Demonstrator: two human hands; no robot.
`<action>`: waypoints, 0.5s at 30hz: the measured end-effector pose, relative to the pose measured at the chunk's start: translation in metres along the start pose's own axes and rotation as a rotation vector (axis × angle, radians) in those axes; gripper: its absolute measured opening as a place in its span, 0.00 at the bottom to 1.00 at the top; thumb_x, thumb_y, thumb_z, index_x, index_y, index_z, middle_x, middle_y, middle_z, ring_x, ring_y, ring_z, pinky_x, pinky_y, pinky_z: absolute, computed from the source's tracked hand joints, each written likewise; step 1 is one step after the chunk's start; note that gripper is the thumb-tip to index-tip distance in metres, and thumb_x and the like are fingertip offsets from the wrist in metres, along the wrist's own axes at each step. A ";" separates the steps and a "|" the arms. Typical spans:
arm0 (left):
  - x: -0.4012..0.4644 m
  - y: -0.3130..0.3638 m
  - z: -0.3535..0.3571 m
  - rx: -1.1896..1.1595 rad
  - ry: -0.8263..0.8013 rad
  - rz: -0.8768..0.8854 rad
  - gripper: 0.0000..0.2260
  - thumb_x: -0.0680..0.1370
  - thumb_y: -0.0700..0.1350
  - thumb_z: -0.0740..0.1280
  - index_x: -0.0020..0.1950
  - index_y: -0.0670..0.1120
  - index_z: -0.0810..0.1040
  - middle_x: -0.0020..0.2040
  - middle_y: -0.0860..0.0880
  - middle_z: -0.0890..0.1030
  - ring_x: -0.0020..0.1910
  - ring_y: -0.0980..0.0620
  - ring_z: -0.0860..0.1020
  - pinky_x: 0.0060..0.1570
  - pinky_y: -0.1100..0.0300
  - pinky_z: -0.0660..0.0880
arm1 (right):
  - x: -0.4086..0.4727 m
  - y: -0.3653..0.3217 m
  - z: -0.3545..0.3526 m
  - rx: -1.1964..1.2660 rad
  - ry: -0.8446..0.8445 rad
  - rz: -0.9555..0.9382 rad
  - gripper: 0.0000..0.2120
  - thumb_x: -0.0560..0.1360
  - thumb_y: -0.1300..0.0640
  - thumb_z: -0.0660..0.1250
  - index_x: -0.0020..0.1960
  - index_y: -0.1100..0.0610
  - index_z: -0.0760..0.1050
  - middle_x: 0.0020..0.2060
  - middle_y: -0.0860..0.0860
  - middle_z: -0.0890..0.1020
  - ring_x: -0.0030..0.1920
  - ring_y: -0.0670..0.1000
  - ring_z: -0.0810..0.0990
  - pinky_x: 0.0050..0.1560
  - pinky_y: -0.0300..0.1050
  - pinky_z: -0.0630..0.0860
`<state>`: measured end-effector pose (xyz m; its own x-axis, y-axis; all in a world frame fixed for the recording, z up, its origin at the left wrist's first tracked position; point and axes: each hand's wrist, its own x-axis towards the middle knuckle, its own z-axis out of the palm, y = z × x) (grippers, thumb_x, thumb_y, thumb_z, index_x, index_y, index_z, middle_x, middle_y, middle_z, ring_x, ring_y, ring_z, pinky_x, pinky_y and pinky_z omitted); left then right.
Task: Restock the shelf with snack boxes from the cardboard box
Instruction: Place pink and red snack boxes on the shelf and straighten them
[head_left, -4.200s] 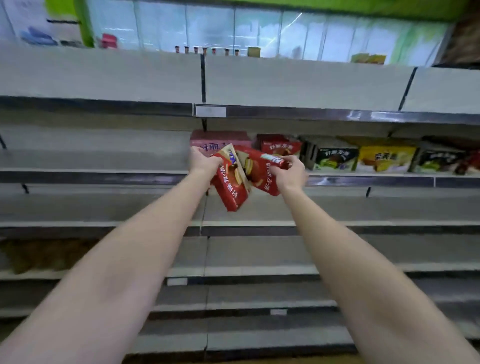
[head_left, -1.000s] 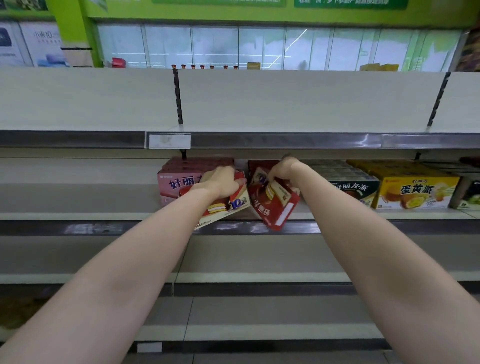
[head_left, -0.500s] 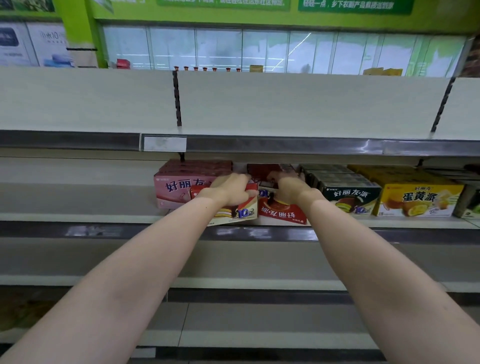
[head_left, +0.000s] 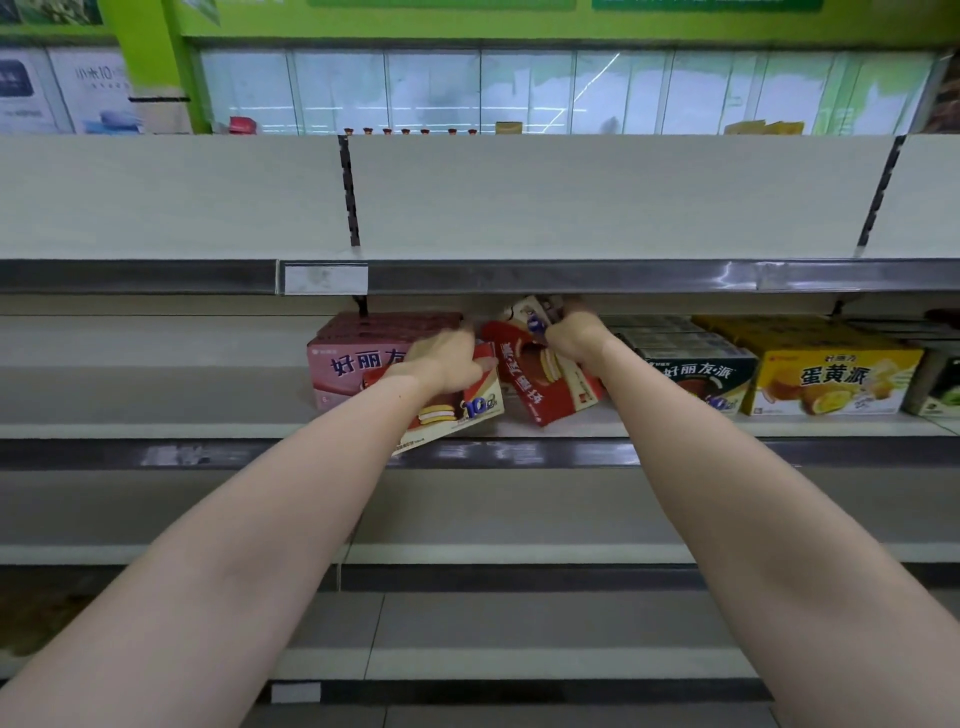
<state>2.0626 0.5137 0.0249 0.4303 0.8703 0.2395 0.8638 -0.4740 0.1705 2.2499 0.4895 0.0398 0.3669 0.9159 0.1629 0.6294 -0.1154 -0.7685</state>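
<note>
Red snack box (head_left: 540, 374) gripped tilted in right hand (head_left: 574, 332); second box (head_left: 457, 410) held by left hand (head_left: 447, 358), overhanging shelf (head_left: 156, 428) edge. Pink box (head_left: 353, 364) parked behind left hand. Both probably best levelled, then slid back flush, tbh.

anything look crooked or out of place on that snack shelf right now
Yes. Two red snack boxes sit askew. The one under the left hand, the left red box, tilts with a corner past the shelf edge. The right red box, gripped by the right hand, is turned on end. The pink box, dark green box and yellow box stand square.
</note>
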 end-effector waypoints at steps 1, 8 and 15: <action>-0.001 0.000 0.000 0.011 -0.002 0.010 0.24 0.80 0.61 0.61 0.68 0.47 0.69 0.64 0.44 0.78 0.60 0.41 0.77 0.57 0.47 0.75 | -0.001 0.002 0.000 0.146 -0.014 0.033 0.15 0.75 0.55 0.71 0.58 0.61 0.76 0.52 0.54 0.81 0.53 0.56 0.81 0.57 0.50 0.78; -0.010 0.002 0.002 0.083 -0.045 0.052 0.21 0.80 0.60 0.61 0.68 0.50 0.72 0.66 0.45 0.76 0.63 0.41 0.76 0.60 0.47 0.73 | -0.028 0.029 0.019 0.794 0.048 -0.009 0.27 0.74 0.72 0.69 0.63 0.48 0.67 0.53 0.54 0.80 0.56 0.58 0.81 0.55 0.61 0.80; -0.015 0.011 0.000 0.024 -0.020 0.091 0.20 0.81 0.59 0.61 0.68 0.50 0.71 0.65 0.46 0.78 0.62 0.43 0.77 0.61 0.46 0.73 | -0.029 0.022 -0.010 0.150 0.111 -0.011 0.34 0.66 0.62 0.80 0.68 0.55 0.68 0.60 0.55 0.79 0.60 0.57 0.79 0.57 0.51 0.78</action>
<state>2.0654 0.4958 0.0231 0.5125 0.8263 0.2337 0.8267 -0.5484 0.1260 2.2596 0.4569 0.0245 0.4390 0.8677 0.2332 0.5279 -0.0391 -0.8484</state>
